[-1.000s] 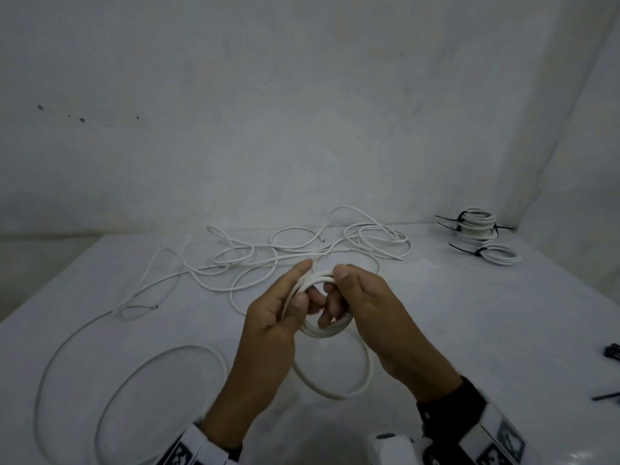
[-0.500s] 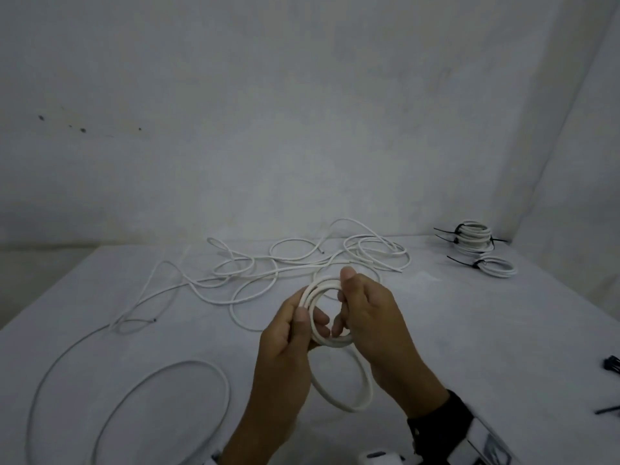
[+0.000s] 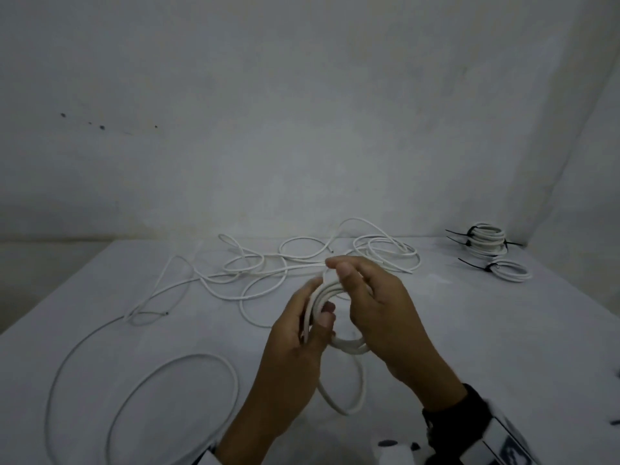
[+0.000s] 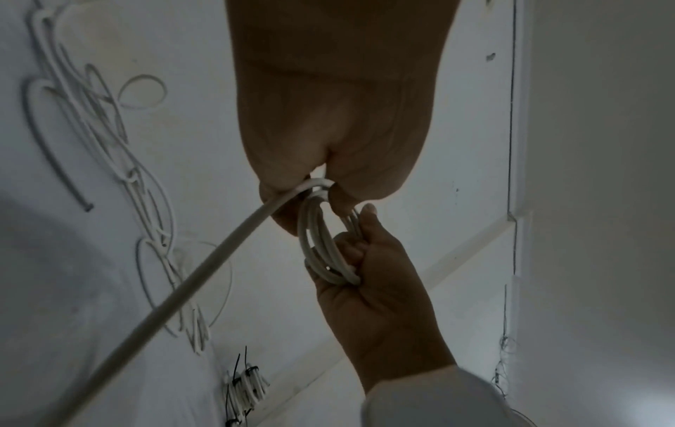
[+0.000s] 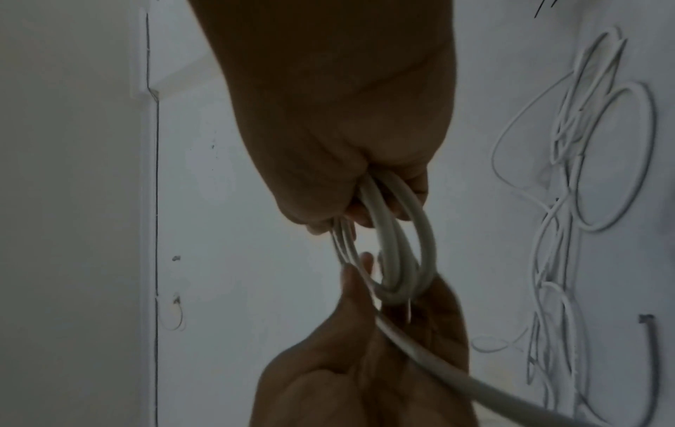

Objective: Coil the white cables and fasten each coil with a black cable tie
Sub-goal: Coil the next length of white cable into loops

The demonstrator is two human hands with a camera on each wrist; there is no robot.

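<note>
White cable everywhere still, so this is maybe partway through by my guess. The coil [image 3: 330,317] being wound right now sits between both hands, held up over the table [image 3: 469,347]. The left hand [image 3: 295,333] has its fingers and thumb curled round the near-left side of that coil, and the right hand [image 3: 375,307] pinches the opposite side with its thumb and fingers wrapped over the loops. From the left wrist view you can count several turns stacked in the coil already, with the free run of the same cable [image 4: 182,289] heading away from it.

What looks done: a stack of finished coils [image 3: 486,241] far right and behind the coil in hand, black ties sticking out, plus one more tied coil [image 3: 511,271] lying just in front of that stack.

What's left: a loop of slack hangs below the coil in hand, and a big loose loop [image 3: 144,391] lies on the table left of it, so more winding to go, I'd say. Then a tie for it. Behind the coil in hand there's a whole tangle of loose cables [image 3: 302,260] not yet coiled. Can't tell how many separate cables are in that mess. A couple of dark bits show at the far right edge of the head view, too cropped to call.
</note>
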